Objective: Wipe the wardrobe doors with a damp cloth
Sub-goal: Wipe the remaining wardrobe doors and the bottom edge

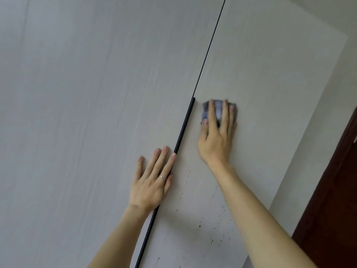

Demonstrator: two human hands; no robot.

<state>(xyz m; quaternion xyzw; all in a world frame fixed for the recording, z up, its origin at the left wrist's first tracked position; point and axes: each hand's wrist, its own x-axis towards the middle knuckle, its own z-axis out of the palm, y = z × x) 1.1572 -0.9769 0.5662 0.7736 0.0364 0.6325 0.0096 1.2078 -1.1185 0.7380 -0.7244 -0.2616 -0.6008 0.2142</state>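
Two pale grey wardrobe doors fill the view, the left door (77,113) and the right door (270,84), split by a thin dark gap. A long black handle strip (183,130) runs along the seam. My right hand (216,140) presses a folded grey-blue cloth (218,110) flat against the right door, fingers straight over it, just right of the handle's top end. My left hand (152,180) rests flat on the left door with fingers spread, its index finger along the handle strip; a ring sits on one finger.
Dark specks and drip marks (212,238) dot the right door below my right hand. A white wall (328,113) borders the wardrobe on the right, and a dark brown door frame (336,200) stands at the far right edge.
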